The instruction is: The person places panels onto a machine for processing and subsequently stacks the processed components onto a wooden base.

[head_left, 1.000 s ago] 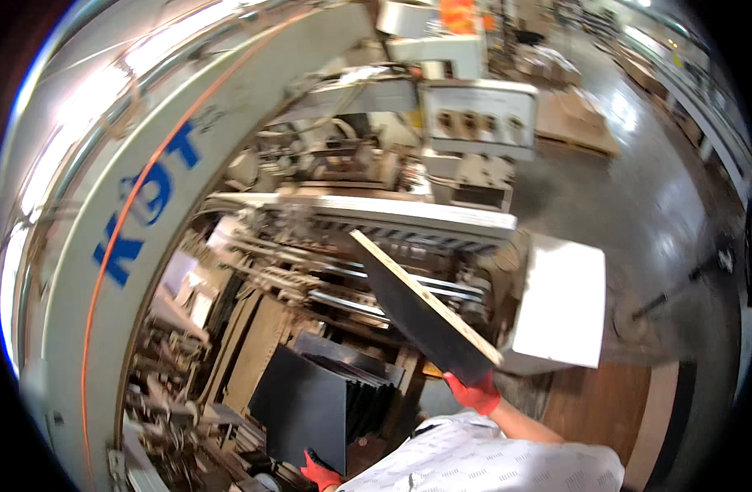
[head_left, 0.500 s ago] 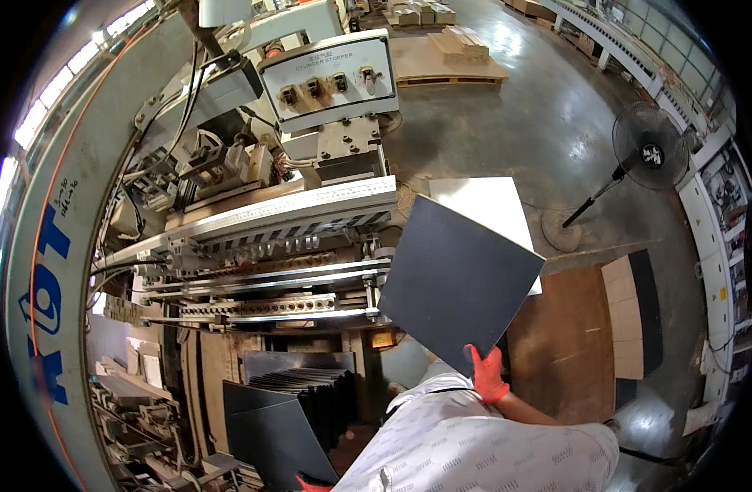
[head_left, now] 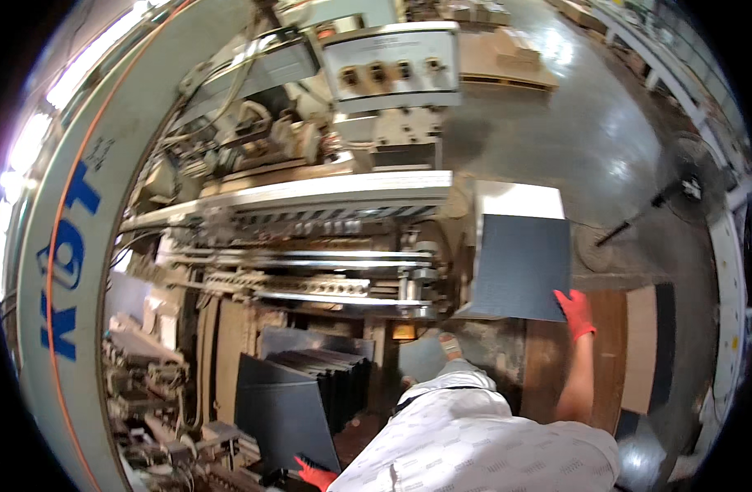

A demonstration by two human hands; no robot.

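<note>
My right hand [head_left: 578,315], in a red glove, is at the near right corner of a dark grey square panel [head_left: 521,264]. Its fingers lap over the panel's edge, and the palm side is hidden. That panel lies nearly square over a white-topped stack [head_left: 519,199], whose far strip still shows. Low on the left, my red-gloved left hand [head_left: 315,473] grips the bottom edge of another dark panel [head_left: 281,408], which leans upright. Behind this one stand several dark panels [head_left: 335,365] in a row.
A long machine with metal rails [head_left: 343,261] and a switch box [head_left: 392,72] fills the left and middle. Right of me lie a brown board [head_left: 610,361] and a pale stack [head_left: 642,328] with a dark edge. Beyond are a pedestal fan [head_left: 689,184] and a loaded pallet [head_left: 507,66].
The right panel has moved away from my body and turned, from tilted over the white stack to lying squarely on it. My right arm has stretched forward. The view has shifted.
</note>
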